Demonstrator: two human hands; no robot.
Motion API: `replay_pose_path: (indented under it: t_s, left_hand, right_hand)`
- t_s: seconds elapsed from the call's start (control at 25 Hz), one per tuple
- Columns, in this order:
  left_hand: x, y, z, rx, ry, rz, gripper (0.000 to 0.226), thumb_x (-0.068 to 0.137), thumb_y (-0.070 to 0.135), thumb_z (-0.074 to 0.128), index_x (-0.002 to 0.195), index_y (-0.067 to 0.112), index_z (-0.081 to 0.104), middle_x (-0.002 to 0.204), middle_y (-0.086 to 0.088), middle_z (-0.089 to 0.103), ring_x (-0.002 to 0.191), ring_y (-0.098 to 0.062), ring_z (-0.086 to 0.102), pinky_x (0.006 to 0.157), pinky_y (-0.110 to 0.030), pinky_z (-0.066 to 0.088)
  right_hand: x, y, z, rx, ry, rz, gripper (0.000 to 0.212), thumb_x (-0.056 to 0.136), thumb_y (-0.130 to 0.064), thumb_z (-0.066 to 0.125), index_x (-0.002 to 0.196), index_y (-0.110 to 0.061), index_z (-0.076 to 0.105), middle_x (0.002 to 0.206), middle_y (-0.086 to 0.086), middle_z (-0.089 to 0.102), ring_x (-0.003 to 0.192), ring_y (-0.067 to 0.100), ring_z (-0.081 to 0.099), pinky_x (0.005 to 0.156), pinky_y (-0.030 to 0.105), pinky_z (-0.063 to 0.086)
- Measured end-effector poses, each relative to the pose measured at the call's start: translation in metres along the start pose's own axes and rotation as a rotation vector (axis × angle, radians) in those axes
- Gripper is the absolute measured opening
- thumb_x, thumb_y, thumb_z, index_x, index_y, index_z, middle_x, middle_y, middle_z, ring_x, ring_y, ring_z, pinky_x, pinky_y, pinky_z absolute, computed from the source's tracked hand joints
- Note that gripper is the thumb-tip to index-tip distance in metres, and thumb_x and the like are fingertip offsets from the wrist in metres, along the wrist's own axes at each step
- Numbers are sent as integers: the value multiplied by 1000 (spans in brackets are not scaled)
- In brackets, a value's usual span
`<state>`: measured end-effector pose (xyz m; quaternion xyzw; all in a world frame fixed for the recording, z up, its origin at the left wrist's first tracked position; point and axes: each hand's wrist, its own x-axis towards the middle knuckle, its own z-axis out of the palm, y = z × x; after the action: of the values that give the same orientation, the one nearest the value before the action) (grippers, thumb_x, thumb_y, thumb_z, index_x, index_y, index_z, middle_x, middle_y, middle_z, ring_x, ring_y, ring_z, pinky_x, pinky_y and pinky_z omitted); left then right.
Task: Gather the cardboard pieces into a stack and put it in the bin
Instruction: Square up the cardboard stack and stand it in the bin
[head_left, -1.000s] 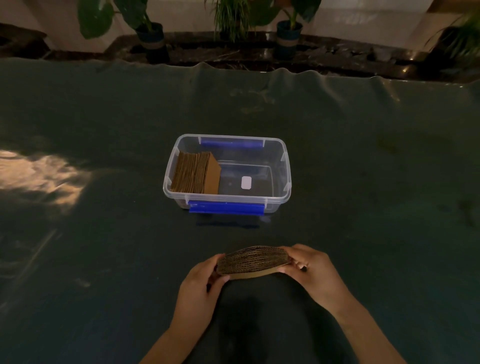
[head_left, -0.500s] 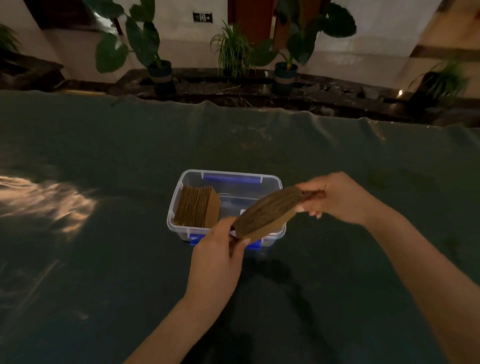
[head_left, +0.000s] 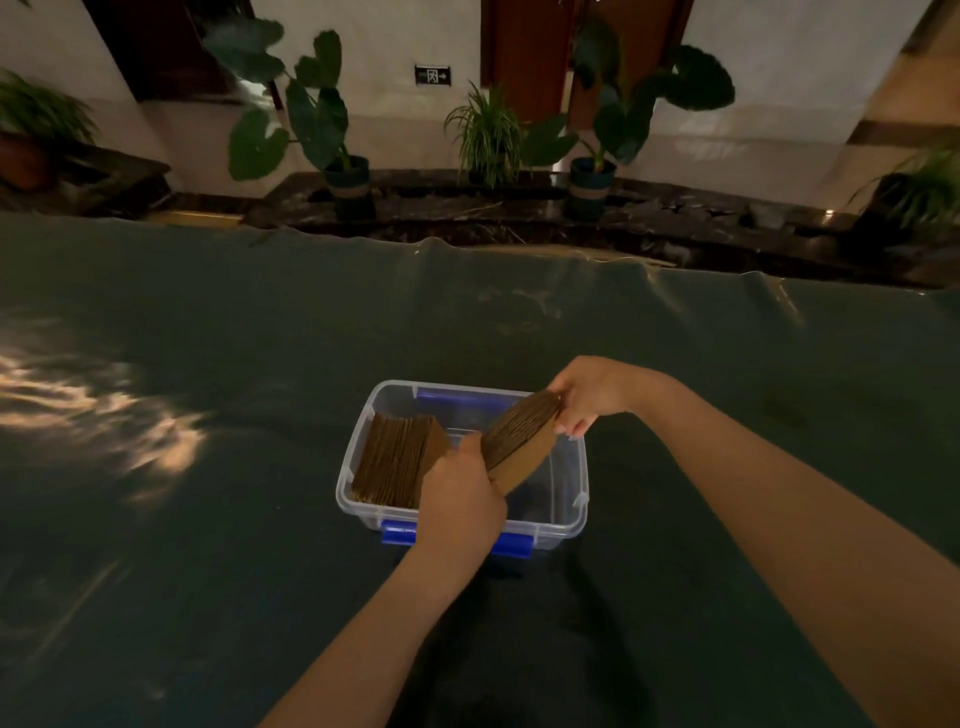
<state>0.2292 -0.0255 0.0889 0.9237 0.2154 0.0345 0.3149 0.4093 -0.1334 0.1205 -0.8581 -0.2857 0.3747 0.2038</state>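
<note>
Held tilted over the bin's (head_left: 581, 457) right half, cardboard stack (head_left: 522, 441) pinched at both ends: left hand (head_left: 460, 501) near, right hand (head_left: 589, 397) far; best lowered level beside the stack already inside (head_left: 397, 460)

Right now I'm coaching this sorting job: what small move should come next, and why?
Probably lower the held cardboard stack into the bin's free right half. Both the left hand and right hand hold it tilted above the opening, and an earlier stack fills the left side.
</note>
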Motion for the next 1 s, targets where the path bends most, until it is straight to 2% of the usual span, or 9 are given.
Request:
replay_pose_path:
  t_s: [0.2, 0.32, 0.44, 0.52, 0.56, 0.6, 0.68, 0.88, 1.0]
  left_hand:
    - [11, 10, 16, 34, -131, -20, 33, 82, 20, 61, 108, 14, 43, 104, -6, 61, 84, -13, 55, 75, -25, 42]
    - [18, 14, 25, 77, -218, -56, 43, 82, 24, 62, 116, 11, 39, 107, -9, 59, 95, -21, 60, 84, -33, 50]
    - [27, 16, 29, 167, -310, -68, 41, 84, 24, 59, 118, 10, 41, 111, -11, 57, 98, -23, 59, 89, -36, 49]
    - [35, 21, 30, 230, -397, -69, 36, 85, 21, 56, 116, 8, 43, 112, -11, 56, 99, -23, 57, 85, -34, 46]
    - [38, 23, 31, 272, -443, -71, 34, 85, 19, 55, 115, 8, 43, 112, -12, 56, 100, -24, 56, 84, -34, 44]
    - [40, 24, 31, 315, -481, -72, 33, 85, 18, 54, 115, 7, 44, 112, -13, 56, 100, -24, 55, 83, -34, 42]
    - [45, 25, 32, 373, -530, -57, 36, 84, 16, 56, 117, 7, 44, 113, -13, 56, 102, -26, 54, 83, -35, 40]
    - [50, 21, 36, 350, -641, 27, 55, 76, 39, 64, 120, 10, 45, 115, -11, 56, 105, -26, 53, 93, -40, 42]
    - [51, 18, 43, 287, -596, 5, 57, 77, 44, 63, 120, 11, 45, 115, -9, 58, 104, -24, 55, 97, -43, 43]
  right_hand:
    - [20, -5, 11, -36, -62, 195, 31, 77, 9, 64, 108, 4, 62, 98, 17, 65, 84, 22, 66, 82, 30, 56]
    - [33, -12, 16, -131, -81, 323, 26, 81, 6, 60, 107, 3, 61, 91, 14, 64, 75, 17, 64, 85, 30, 54]
    - [39, -22, 19, -217, -163, 436, 7, 86, 1, 56, 88, 0, 62, 78, 10, 59, 69, 14, 58, 90, 29, 48]
    - [41, -25, 25, -325, -203, 479, 15, 89, -4, 52, 78, -3, 61, 93, 10, 64, 84, 15, 62, 95, 27, 43]
    - [42, -26, 29, -348, -201, 495, 12, 90, -4, 52, 87, -3, 63, 110, 10, 65, 99, 17, 61, 102, 28, 40]
    - [44, -24, 33, -357, -191, 506, 17, 90, -4, 52, 103, -1, 63, 124, 10, 61, 110, 17, 58, 106, 31, 38]
    - [45, -23, 38, -416, -136, 484, 34, 87, -1, 57, 120, 0, 56, 131, 11, 57, 116, 18, 55, 107, 35, 39]
    - [40, -24, 38, -505, -102, 399, 36, 84, 1, 59, 120, -1, 57, 120, 10, 60, 111, 17, 58, 101, 32, 44]
    - [28, -20, 32, -437, -48, 327, 30, 83, -2, 60, 113, -3, 60, 111, 11, 64, 100, 19, 62, 93, 30, 50]
